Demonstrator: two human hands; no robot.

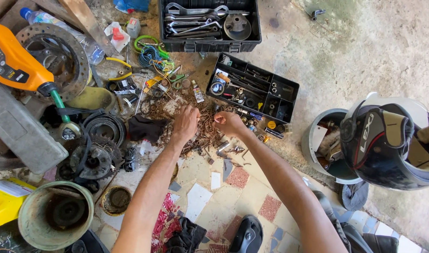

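Head view: looking straight down at a cluttered floor (364, 47) of bare concrete and patchwork tile.
Left hand (186, 122): laid on the pile of rusty small parts (202, 126), fingers curled down into it; whether anything is gripped, cannot tell.
Right hand (228, 123): just beside the left, over the same pile, fingers pinched together at the tips; the item between them too small to make out.
Pile of rusty small parts: on the floor at centre, between the compartment tray (254, 89) and a dark rag (146, 127), spreading toward the tiles.
Compartment tray: black, open, tilted, just beyond the right hand; holds screws, bits and small fittings in separate cells.
Toolbox (209, 23): black, open, at top centre; holds spanners and a round metal part.
Brake disc (55, 54): upper left, lying flat, partly covered by an orange bottle (15, 61) with a green spout.
Plastic water bottle (60, 28): lying on its side near the disc.
Wire coils (149, 51): green and blue, left of the tray, among loose clutter.
Sprockets and black rings (95, 150): left of the left forearm, stacked close together.
Green pot (53, 215): lower left, round, with a dark disc inside.
Helmet (387, 140): right edge, dark with pale shell, beside a grey bucket (317, 140) of scraps.
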